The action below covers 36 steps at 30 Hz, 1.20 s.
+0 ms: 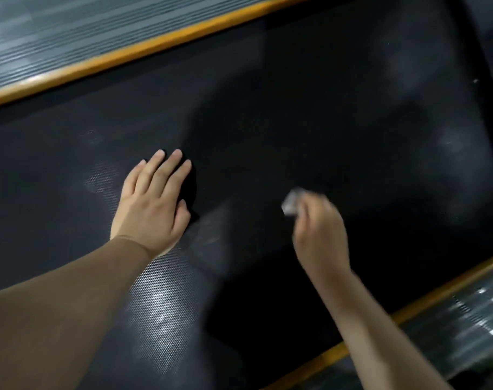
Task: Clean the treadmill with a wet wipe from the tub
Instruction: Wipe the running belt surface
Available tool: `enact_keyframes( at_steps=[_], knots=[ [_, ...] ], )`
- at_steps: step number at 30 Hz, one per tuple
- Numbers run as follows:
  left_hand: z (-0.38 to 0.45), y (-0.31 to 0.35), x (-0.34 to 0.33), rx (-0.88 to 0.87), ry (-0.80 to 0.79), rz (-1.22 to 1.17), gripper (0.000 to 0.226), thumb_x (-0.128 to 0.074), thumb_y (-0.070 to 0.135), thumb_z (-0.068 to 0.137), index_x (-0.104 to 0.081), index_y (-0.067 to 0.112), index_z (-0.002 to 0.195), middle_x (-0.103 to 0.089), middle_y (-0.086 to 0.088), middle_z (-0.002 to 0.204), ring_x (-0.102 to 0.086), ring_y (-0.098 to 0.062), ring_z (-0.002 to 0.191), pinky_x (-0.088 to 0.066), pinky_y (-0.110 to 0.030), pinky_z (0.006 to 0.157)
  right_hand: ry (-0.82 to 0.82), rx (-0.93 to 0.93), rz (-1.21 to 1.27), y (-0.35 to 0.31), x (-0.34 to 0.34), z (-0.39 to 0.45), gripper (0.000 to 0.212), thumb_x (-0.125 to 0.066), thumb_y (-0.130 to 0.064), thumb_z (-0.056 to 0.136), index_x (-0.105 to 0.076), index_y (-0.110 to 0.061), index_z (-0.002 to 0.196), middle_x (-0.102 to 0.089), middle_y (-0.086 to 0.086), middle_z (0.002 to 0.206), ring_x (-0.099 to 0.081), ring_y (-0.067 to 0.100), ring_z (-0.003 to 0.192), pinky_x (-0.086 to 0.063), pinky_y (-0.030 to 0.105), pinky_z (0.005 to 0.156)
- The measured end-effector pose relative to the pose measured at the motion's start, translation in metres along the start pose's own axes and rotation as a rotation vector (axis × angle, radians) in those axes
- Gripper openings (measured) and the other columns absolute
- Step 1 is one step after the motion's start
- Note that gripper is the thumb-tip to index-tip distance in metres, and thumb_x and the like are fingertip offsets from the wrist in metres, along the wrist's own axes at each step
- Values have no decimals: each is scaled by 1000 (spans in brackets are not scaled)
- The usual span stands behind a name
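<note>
With the left hand (152,206) laid flat, fingers straight, on the treadmill belt (310,114) as a brace, the right hand (319,237) — blurred, fingers curled round the bunched wet wipe (291,202) — should press in overlapping strokes toward the orange-edged side rail (144,49) — no writing legible.

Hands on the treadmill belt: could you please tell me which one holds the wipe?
The right hand pinches the wipe; the left hand lies flat.
</note>
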State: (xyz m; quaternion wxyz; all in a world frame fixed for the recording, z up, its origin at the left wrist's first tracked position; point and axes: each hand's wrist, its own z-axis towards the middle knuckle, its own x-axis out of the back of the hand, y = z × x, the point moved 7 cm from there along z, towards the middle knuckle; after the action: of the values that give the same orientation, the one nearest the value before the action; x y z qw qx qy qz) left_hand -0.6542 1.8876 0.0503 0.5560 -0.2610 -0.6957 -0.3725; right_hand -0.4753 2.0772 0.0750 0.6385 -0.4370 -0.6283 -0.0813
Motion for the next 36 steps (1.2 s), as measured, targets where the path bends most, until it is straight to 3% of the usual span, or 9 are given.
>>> enact_keyframes(
  at_steps=[3, 8, 13, 18, 21, 25, 30, 33, 36],
  knots=[
    [-1, -2, 1, -2, 16, -5, 63, -37, 31, 89, -41, 9, 148, -35, -10, 158, -23, -30, 149, -6, -40, 124, 71, 236, -68, -69, -18, 135, 27, -47, -8, 91, -62, -9, 114, -65, 10, 110, -61, 31, 102, -44, 41, 90],
    [0, -2, 1, -13, 34, -9, 63, -39, 31, 89, -41, 9, 148, -36, -11, 157, -24, -31, 148, -5, -39, 124, -43, 398, -168, -146, -25, 234, 19, -46, -11, 84, -60, -16, 94, -67, 2, 100, -63, 23, 94, -45, 35, 77],
    [-1, -2, 0, -9, 18, -10, 62, -38, 31, 90, -40, 9, 148, -35, -11, 157, -22, -31, 149, -5, -41, 124, -161, 399, -147, -71, -31, 83, 23, -47, -6, 82, -59, -19, 94, -61, 2, 95, -58, 26, 88, -41, 40, 82],
    [-3, -1, 1, -4, 16, -10, 62, -36, 32, 92, -37, 10, 150, -32, -10, 159, -20, -29, 150, -5, -42, 124, -331, 194, -225, 20, -13, -153, 26, -46, -12, 87, -63, -21, 105, -65, -3, 101, -64, 18, 87, -51, 32, 79],
    [-3, 0, 1, -8, 26, -7, 62, -35, 32, 92, -36, 10, 151, -32, -9, 159, -19, -29, 150, -7, -43, 124, -318, 139, -248, 32, -12, -199, 22, -44, -18, 88, -63, -24, 97, -62, -11, 89, -61, 10, 76, -45, 24, 70],
    [-6, -1, 4, -18, 56, 2, 61, -34, 32, 93, -39, 10, 150, -34, -9, 158, -22, -28, 149, -12, -43, 124, -221, 196, -122, -7, -27, -131, 18, -39, -17, 89, -48, -31, 80, -49, -19, 76, -45, 0, 70, -43, 25, 70],
    [-6, -2, 3, -19, 52, 0, 61, -33, 33, 93, -40, 11, 149, -35, -7, 158, -23, -27, 149, -13, -43, 124, 4, 346, -145, -101, -41, 67, 19, -41, -18, 90, -59, -18, 85, -63, 2, 89, -58, 26, 82, -42, 40, 75],
    [-4, -3, 3, -11, 34, 0, 63, -36, 33, 90, -41, 13, 149, -35, -6, 158, -23, -27, 149, -14, -43, 123, 151, 155, -205, -144, -41, 173, 19, -41, -20, 100, -57, -16, 108, -60, 4, 110, -58, 22, 100, -40, 32, 77],
    [-4, -4, 3, -12, 15, 0, 64, -37, 33, 89, -41, 13, 149, -35, -6, 159, -24, -27, 149, -15, -44, 123, 142, 12, -80, -162, -52, 198, 19, -43, -19, 100, -59, -15, 110, -60, 4, 114, -57, 22, 105, -42, 31, 82]
  ],
)
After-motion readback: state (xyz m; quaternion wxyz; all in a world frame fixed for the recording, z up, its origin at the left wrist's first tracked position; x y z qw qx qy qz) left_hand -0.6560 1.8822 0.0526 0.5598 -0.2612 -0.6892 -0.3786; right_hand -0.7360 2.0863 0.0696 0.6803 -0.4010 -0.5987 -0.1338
